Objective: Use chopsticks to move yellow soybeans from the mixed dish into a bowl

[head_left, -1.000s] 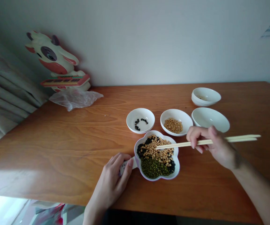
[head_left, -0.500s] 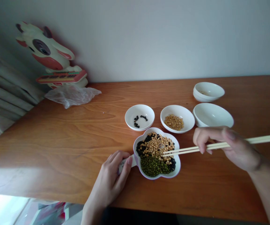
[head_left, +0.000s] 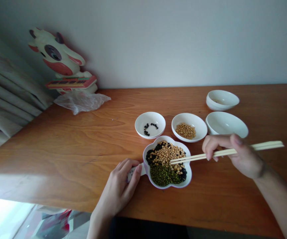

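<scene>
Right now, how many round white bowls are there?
4 visible: a black-bean bowl at left, a soybean bowl beside it, a front-right bowl partly behind the right hand, and a rear-right bowl. The last may hide another stacked beneath.

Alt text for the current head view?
A person's right hand holds chopsticks, tips at mixed beans in a flower-shaped dish, while the left hand grips its handle. Beyond, white bowls stand on a wooden table, one holding black beans, another tan beans.

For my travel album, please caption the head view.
Left hand holds a dish of beans by its handle; right hand holds chopsticks over them.
</scene>
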A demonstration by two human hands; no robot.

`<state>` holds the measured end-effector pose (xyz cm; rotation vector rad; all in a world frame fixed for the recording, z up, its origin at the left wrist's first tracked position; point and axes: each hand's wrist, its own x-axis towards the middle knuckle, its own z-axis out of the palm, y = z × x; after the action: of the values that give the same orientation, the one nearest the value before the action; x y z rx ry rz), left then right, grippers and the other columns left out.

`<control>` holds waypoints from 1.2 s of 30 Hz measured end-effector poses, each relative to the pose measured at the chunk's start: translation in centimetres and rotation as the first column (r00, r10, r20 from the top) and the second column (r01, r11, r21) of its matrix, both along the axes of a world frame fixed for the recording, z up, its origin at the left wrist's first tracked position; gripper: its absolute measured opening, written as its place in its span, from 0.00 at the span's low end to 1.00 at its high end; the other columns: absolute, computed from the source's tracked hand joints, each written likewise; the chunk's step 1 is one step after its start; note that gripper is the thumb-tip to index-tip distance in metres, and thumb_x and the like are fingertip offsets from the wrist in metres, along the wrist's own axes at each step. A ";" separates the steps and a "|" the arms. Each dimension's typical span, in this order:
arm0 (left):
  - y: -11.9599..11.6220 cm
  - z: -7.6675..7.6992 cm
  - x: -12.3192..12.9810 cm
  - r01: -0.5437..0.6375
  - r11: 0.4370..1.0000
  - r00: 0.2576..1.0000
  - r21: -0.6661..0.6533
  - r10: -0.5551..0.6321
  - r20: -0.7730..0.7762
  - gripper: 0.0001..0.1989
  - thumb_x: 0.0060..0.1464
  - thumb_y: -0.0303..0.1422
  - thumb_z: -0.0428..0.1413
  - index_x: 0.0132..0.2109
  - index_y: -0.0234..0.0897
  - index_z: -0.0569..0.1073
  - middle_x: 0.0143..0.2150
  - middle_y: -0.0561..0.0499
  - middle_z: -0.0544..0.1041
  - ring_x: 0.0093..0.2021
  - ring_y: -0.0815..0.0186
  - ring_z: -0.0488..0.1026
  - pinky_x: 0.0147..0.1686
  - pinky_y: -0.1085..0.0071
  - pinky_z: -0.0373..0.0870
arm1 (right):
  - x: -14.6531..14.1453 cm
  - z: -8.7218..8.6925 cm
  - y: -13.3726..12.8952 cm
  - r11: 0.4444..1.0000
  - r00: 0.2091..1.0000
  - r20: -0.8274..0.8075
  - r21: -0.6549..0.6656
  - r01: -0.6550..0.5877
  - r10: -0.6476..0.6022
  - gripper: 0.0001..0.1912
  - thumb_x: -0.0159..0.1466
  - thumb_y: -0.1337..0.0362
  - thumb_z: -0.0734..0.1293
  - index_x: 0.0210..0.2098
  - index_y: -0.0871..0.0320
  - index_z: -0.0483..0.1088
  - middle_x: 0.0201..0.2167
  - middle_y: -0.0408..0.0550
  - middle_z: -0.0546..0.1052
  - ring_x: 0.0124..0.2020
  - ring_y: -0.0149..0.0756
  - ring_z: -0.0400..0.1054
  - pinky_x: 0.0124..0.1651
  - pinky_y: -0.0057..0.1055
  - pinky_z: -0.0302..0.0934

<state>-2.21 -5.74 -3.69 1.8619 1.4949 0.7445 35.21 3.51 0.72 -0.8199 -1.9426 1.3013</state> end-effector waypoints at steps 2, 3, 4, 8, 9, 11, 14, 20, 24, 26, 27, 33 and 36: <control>0.0 0.0 0.0 0.001 1.000 1.000 0.004 -0.001 0.000 0.10 0.75 0.39 0.50 0.47 0.43 0.74 0.42 0.52 0.78 0.41 0.63 0.76 0.46 0.68 0.68 | -0.1 0.1 0.0 1.000 1.000 -0.018 -0.004 0.005 -0.005 0.41 0.75 0.39 0.43 0.33 0.51 0.79 0.29 0.47 0.76 0.29 0.35 0.67 0.32 0.34 0.62; 0.0 0.0 0.1 -0.001 1.000 1.000 0.007 0.001 -0.001 0.10 0.75 0.39 0.50 0.47 0.43 0.74 0.41 0.51 0.78 0.40 0.63 0.75 0.46 0.68 0.68 | -0.1 0.2 0.0 1.000 1.000 -0.022 -0.005 0.005 -0.005 0.41 0.75 0.38 0.43 0.33 0.51 0.79 0.29 0.47 0.76 0.29 0.36 0.67 0.32 0.34 0.62; 0.0 0.0 0.1 -0.003 1.000 1.000 0.010 0.003 -0.003 0.10 0.75 0.39 0.50 0.47 0.43 0.74 0.41 0.51 0.78 0.40 0.63 0.75 0.46 0.68 0.68 | -0.2 0.2 0.1 1.000 1.000 -0.022 -0.005 0.005 -0.005 0.41 0.74 0.38 0.43 0.33 0.52 0.79 0.29 0.47 0.76 0.29 0.36 0.67 0.32 0.34 0.62; 0.0 0.0 0.1 -0.008 1.000 1.000 0.011 0.008 0.000 0.10 0.75 0.39 0.50 0.47 0.43 0.74 0.42 0.52 0.78 0.41 0.63 0.76 0.46 0.68 0.68 | -0.2 -0.1 0.1 1.000 1.000 -0.003 -0.003 0.004 -0.004 0.42 0.73 0.35 0.43 0.34 0.52 0.79 0.30 0.48 0.76 0.28 0.36 0.65 0.32 0.35 0.60; 0.0 0.0 0.1 -0.006 1.000 1.000 0.011 0.006 0.001 0.10 0.75 0.39 0.49 0.47 0.44 0.74 0.42 0.52 0.78 0.41 0.63 0.76 0.46 0.68 0.68 | -0.1 -0.2 0.1 1.000 1.000 0.003 -0.004 0.003 -0.003 0.42 0.73 0.35 0.43 0.34 0.52 0.79 0.30 0.48 0.76 0.28 0.36 0.65 0.32 0.36 0.59; 0.0 0.0 0.1 -0.002 1.000 1.000 0.011 0.002 0.001 0.10 0.75 0.39 0.50 0.48 0.44 0.74 0.42 0.52 0.78 0.41 0.64 0.76 0.46 0.68 0.67 | -0.1 -0.5 0.1 1.000 1.000 0.015 -0.005 0.003 -0.003 0.42 0.72 0.35 0.42 0.34 0.53 0.78 0.30 0.48 0.75 0.29 0.36 0.65 0.33 0.36 0.59; 0.1 0.0 0.1 -0.004 1.000 1.000 0.013 0.004 -0.002 0.10 0.75 0.39 0.50 0.48 0.44 0.74 0.42 0.52 0.78 0.42 0.63 0.76 0.47 0.68 0.67 | 0.1 -1.0 0.2 1.000 1.000 0.030 -0.007 0.004 -0.004 0.43 0.72 0.34 0.41 0.34 0.52 0.77 0.31 0.48 0.75 0.29 0.37 0.65 0.35 0.37 0.60; 0.1 0.1 0.2 -0.019 1.000 1.000 0.010 0.019 -0.011 0.11 0.75 0.40 0.49 0.47 0.44 0.74 0.42 0.52 0.78 0.41 0.63 0.76 0.46 0.68 0.67 | 0.0 -1.5 0.2 1.000 0.998 0.056 -0.010 0.009 -0.009 0.43 0.72 0.35 0.41 0.34 0.52 0.78 0.31 0.49 0.76 0.30 0.37 0.66 0.33 0.37 0.60; 0.1 0.2 0.2 -0.020 1.000 1.000 0.019 0.020 -0.018 0.11 0.75 0.40 0.49 0.46 0.43 0.74 0.41 0.51 0.79 0.41 0.62 0.76 0.45 0.68 0.68 | -0.2 -1.6 0.2 0.999 0.997 0.059 -0.009 0.047 -0.047 0.42 0.74 0.38 0.42 0.33 0.53 0.78 0.29 0.49 0.75 0.27 0.36 0.66 0.30 0.36 0.60; 0.1 0.3 0.3 -0.020 0.999 1.000 0.025 0.021 -0.023 0.12 0.75 0.40 0.49 0.46 0.43 0.75 0.41 0.51 0.79 0.41 0.61 0.77 0.45 0.67 0.68 | -0.2 -1.7 0.3 0.998 0.996 0.052 -0.006 0.067 -0.067 0.42 0.75 0.40 0.42 0.33 0.53 0.79 0.29 0.49 0.75 0.27 0.35 0.66 0.29 0.35 0.60; 0.1 0.3 0.3 -0.021 0.999 0.999 0.028 0.021 -0.024 0.12 0.75 0.40 0.49 0.46 0.42 0.75 0.41 0.50 0.79 0.40 0.61 0.77 0.45 0.67 0.68 | -0.2 -1.8 0.3 0.997 0.996 0.049 -0.005 0.073 -0.073 0.42 0.75 0.40 0.42 0.33 0.54 0.79 0.29 0.49 0.76 0.27 0.35 0.67 0.29 0.35 0.60; 0.1 0.4 0.4 -0.021 1.000 1.000 0.022 0.021 -0.021 0.12 0.75 0.40 0.50 0.45 0.42 0.74 0.40 0.51 0.78 0.40 0.61 0.76 0.46 0.67 0.68 | 0.0 -2.1 0.3 0.998 0.998 0.027 -0.003 0.062 -0.061 0.43 0.74 0.39 0.41 0.33 0.54 0.79 0.27 0.50 0.76 0.27 0.36 0.68 0.29 0.34 0.63; 0.1 0.4 0.3 -0.018 1.000 1.000 0.015 0.018 -0.009 0.11 0.75 0.40 0.49 0.46 0.43 0.74 0.40 0.51 0.78 0.40 0.62 0.75 0.46 0.67 0.68 | -0.1 -1.8 0.1 0.999 0.999 0.013 0.009 0.044 -0.044 0.43 0.74 0.38 0.43 0.32 0.55 0.78 0.26 0.49 0.76 0.26 0.36 0.68 0.29 0.35 0.63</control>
<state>-1.88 -5.62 -3.31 1.8675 1.5179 0.7591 35.13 3.66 -1.12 -0.8635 -1.9287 1.2636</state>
